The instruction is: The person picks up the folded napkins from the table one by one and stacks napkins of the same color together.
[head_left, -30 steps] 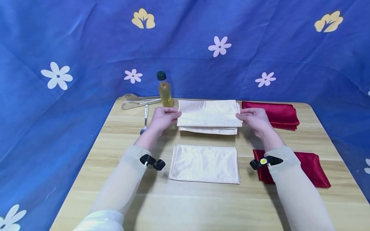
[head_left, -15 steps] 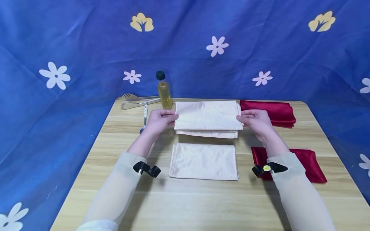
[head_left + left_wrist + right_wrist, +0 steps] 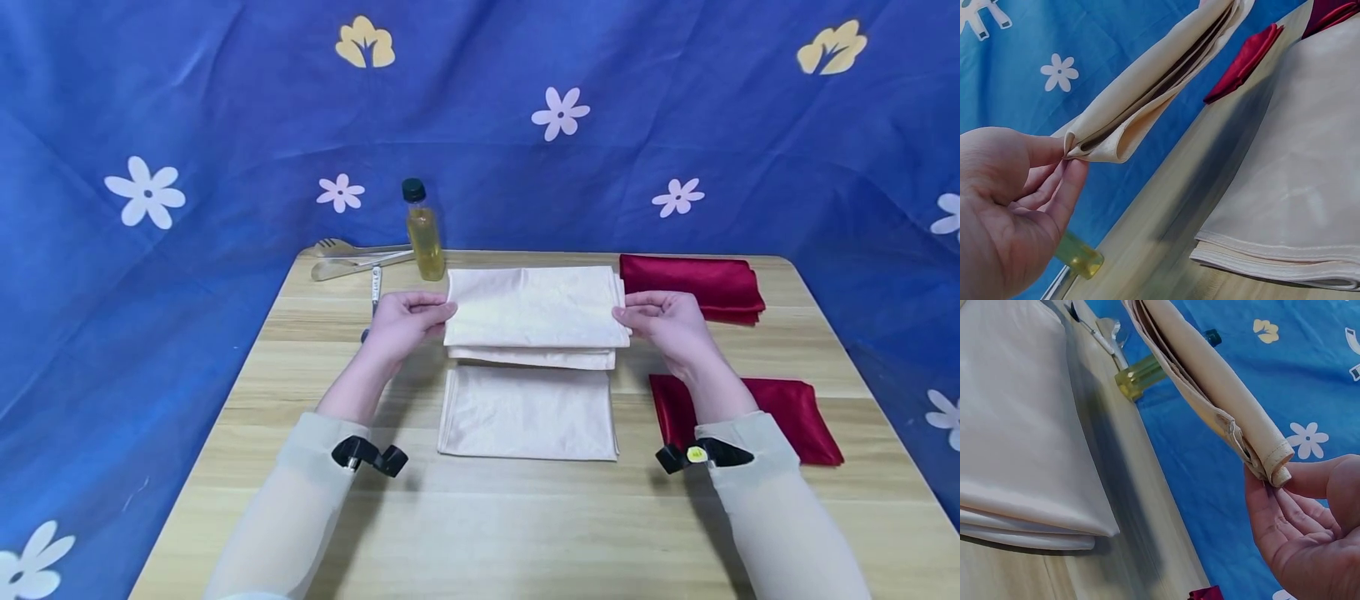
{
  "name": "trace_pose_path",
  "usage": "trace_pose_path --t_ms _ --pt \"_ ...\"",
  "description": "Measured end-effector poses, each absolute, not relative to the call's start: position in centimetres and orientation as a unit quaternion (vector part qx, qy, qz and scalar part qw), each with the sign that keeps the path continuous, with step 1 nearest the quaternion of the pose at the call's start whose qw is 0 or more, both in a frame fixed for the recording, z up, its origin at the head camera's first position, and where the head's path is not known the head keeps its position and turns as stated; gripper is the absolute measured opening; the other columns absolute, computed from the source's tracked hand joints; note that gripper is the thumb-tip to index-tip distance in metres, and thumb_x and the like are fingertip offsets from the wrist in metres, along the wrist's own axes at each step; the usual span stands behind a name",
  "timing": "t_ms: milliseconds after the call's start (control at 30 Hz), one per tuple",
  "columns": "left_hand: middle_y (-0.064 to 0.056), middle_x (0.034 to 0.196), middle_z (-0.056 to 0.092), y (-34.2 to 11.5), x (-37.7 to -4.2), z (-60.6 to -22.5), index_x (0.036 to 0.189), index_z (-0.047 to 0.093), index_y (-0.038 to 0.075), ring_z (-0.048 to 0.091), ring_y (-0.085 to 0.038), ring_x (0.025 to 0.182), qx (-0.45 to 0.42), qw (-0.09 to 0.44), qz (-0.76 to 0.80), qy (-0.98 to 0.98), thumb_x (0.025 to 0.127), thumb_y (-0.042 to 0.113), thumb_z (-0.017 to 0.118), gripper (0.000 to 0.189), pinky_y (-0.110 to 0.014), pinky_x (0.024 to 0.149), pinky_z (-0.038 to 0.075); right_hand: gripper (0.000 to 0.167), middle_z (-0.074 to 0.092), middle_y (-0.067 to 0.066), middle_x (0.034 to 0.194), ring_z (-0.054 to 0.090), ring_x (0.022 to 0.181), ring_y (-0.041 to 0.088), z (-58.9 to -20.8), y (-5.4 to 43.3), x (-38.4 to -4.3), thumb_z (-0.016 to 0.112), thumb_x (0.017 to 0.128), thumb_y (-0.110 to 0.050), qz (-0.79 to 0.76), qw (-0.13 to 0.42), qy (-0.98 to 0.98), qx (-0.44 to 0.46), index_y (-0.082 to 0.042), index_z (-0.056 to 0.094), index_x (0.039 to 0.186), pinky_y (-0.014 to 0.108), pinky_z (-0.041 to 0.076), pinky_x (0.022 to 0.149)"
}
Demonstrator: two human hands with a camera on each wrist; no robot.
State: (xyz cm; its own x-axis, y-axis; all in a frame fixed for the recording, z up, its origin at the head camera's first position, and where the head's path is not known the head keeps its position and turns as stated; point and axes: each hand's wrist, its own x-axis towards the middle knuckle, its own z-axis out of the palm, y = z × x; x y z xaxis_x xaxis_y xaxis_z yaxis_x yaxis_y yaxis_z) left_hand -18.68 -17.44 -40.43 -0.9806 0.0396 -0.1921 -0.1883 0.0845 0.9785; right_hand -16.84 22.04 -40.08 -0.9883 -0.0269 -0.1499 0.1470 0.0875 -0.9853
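Note:
A folded cream satin cloth (image 3: 536,308) is held up above the table by both hands. My left hand (image 3: 405,327) pinches its left edge between thumb and fingers; my right hand (image 3: 666,323) pinches the right edge the same way. In the left wrist view the lifted cloth (image 3: 1147,87) shows several loose layers, and the right wrist view shows its stitched hem. Below and nearer to me lies a second folded cream cloth (image 3: 528,414), flat on the table. The lifted cloth's lower edge overlaps its far edge in the head view.
Two folded dark red satin cloths lie on the right, one at the back (image 3: 693,287) and one nearer (image 3: 780,417). A bottle of yellow liquid (image 3: 425,242) with a green cap stands at the back left, beside metal tongs (image 3: 352,265) and a spoon (image 3: 377,287). The wooden table (image 3: 480,525) meets a blue curtain.
Both hands have brought the lifted cloth a little toward me, closer to the cream cloth on the table. Their pinch on its edges is unchanged. The head view has shifted slightly.

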Motion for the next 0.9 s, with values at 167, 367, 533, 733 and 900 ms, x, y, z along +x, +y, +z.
trace_pose_path --t_ms 167,367,533,733,900 --pt "-0.008 0.106 0.076 -17.5 -17.9 -40.3 0.122 0.071 -0.007 0.075 -0.015 0.086 -0.049 0.088 0.672 0.733 0.095 0.011 0.082 0.033 -0.05 0.098 0.059 0.044 0.079 -0.002 0.092 0.072 0.085 0.009 -40.1 22.0 -16.0 0.083 0.094 -0.011 -0.672 0.062 0.736 0.046 0.012 0.065 0.127 0.025 0.062 0.077" --pt "-0.01 0.105 0.077 -17.4 -17.0 -40.3 0.122 0.071 -0.009 0.075 -0.015 0.089 -0.041 0.087 0.676 0.731 0.095 0.008 0.081 0.034 -0.047 0.095 0.06 0.043 0.078 -0.001 0.091 0.072 0.082 0.01 -40.3 22.0 -15.0 0.083 0.094 -0.01 -0.675 0.058 0.734 0.046 0.013 0.065 0.126 0.026 0.063 0.076" --pt "-0.009 0.104 0.077 -17.6 -16.4 -40.8 0.121 0.07 -0.01 0.075 -0.015 0.089 -0.041 0.092 0.679 0.727 0.095 0.008 0.081 0.033 -0.036 0.087 0.064 0.043 0.079 0.002 0.091 0.073 0.081 0.01 -40.6 21.9 -14.4 0.084 0.092 -0.007 -0.69 0.058 0.721 0.045 0.015 0.065 0.124 0.025 0.063 0.075" --pt "-0.01 0.104 0.077 -18.0 -15.7 -41.2 0.12 0.07 -0.011 0.075 -0.015 0.092 -0.039 0.097 0.682 0.724 0.095 0.006 0.081 0.033 -0.034 0.086 0.064 0.036 0.079 0.003 0.089 0.073 0.08 0.01 -41.2 21.8 -13.7 0.083 0.092 -0.004 -0.703 0.063 0.708 0.04 0.014 0.067 0.119 0.025 0.063 0.073" --pt "-0.009 0.103 0.077 -18.3 -15.1 -41.6 0.12 0.069 -0.013 0.075 -0.014 0.091 -0.029 0.095 0.677 0.729 0.095 0.005 0.08 0.032 -0.039 0.088 0.063 0.034 0.079 0.004 0.088 0.073 0.08 0.01 -41.7 21.7 -13.1 0.083 0.092 -0.002 -0.706 0.066 0.705 0.034 0.015 0.068 0.118 0.026 0.063 0.072"
